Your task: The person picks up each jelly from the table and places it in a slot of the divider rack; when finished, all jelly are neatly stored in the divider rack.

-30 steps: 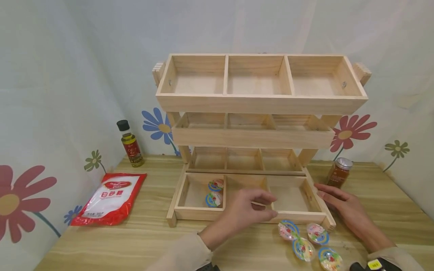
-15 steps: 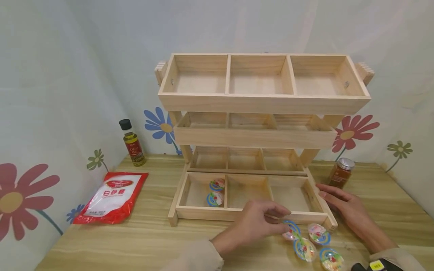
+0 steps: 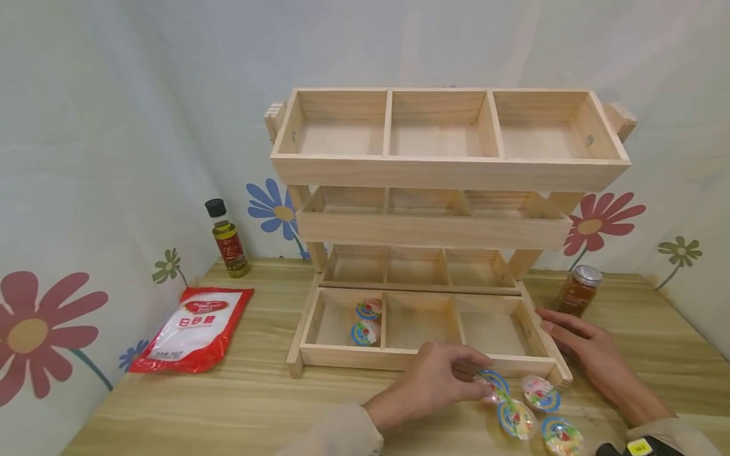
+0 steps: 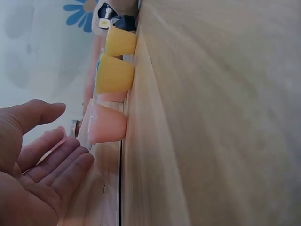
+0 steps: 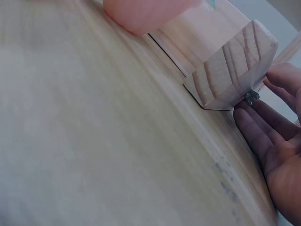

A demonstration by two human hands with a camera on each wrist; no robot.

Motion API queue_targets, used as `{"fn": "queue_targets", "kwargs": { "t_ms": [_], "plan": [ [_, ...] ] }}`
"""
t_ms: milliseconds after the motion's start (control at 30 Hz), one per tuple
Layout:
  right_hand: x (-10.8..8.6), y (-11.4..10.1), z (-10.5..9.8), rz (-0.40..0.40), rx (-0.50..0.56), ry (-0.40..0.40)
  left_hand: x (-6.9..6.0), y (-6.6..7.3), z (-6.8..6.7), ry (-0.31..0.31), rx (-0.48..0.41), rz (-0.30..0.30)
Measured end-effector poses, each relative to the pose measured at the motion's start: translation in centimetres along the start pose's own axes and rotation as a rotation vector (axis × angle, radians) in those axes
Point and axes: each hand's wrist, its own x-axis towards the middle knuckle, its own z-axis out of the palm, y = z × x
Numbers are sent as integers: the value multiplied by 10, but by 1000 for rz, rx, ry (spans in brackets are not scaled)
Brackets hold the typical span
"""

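Observation:
My left hand (image 3: 439, 383) is spread beside a pink jelly cup (image 3: 495, 384) at the front of the wooden rack (image 3: 450, 172). In the left wrist view, thumb and fingers stand apart, just short of that pink cup (image 4: 108, 125). Close by lie another pink jelly cup (image 3: 542, 394) and two yellow ones (image 3: 516, 419). My right hand (image 3: 599, 361) rests its fingertips on the rack's lower right side; the right wrist view has them at the wooden foot (image 5: 230, 70). Two jelly cups (image 3: 365, 332) sit in the left compartment of the bottom tray.
A red-and-white bag (image 3: 191, 329) lies on the left of the table, with an oil bottle (image 3: 230, 244) behind it. Right of the rack stands a brown jar (image 3: 578, 291) with a metal lid. Above the bottom tray are more divided trays.
My left hand has moved right and down, from over the bottom tray's front edge to the nearest pink jelly cup. The right hand stays at the rack's side. The head view has shifted slightly.

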Motion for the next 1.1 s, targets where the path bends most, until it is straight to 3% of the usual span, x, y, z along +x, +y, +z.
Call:
{"fn": "queue_targets", "kwargs": {
  "t_ms": [367,833,1100],
  "plan": [
    [0,-1,0,8,-58,9,-1,-1,2,-7,51,-34],
    [-2,-1,2,-20,25,-17,-2,-1,6,22,190,-15],
    [-2,-1,1,-27,3,-12,-2,-3,6,-18,216,-19]
  ]
}}
